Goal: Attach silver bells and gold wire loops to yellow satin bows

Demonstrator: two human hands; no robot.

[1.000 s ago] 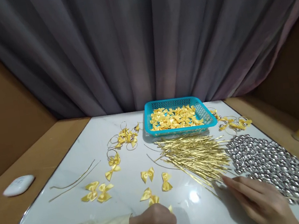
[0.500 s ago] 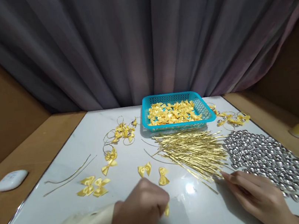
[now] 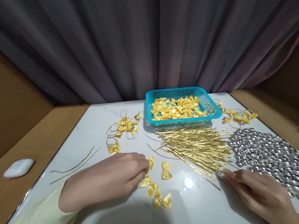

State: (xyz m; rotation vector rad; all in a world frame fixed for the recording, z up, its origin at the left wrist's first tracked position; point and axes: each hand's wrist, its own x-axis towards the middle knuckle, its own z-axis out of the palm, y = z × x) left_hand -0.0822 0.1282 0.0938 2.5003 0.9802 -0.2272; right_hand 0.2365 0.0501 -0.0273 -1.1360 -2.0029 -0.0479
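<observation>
My left hand (image 3: 119,176) is closed, its fingertips on a yellow satin bow (image 3: 151,162) that they partly cover. Just below those fingers lie one yellow bow (image 3: 150,186) and another nearer me (image 3: 162,200). A further bow (image 3: 166,170) rests to the right, apart from the hand. My right hand (image 3: 258,189) has its thumb and forefinger pinched together at the lower edge of a pile of gold twist ties (image 3: 197,149). A tie's end appears to be between them, though the fingers hide it. Silver oval beads (image 3: 274,157) spread just right of this hand.
A blue basket (image 3: 184,120) of yellow bows stands at the back. Finished-looking bows with looped ties lie left of it (image 3: 125,126) and right of it (image 3: 240,116). Two loose ties (image 3: 75,167) and a white rounded object (image 3: 19,168) are at the left.
My left hand has moved away from me to a bow farther up the table, uncovering bows nearer me. It now covers where two left bows lay. My right hand has stayed by the ties.
</observation>
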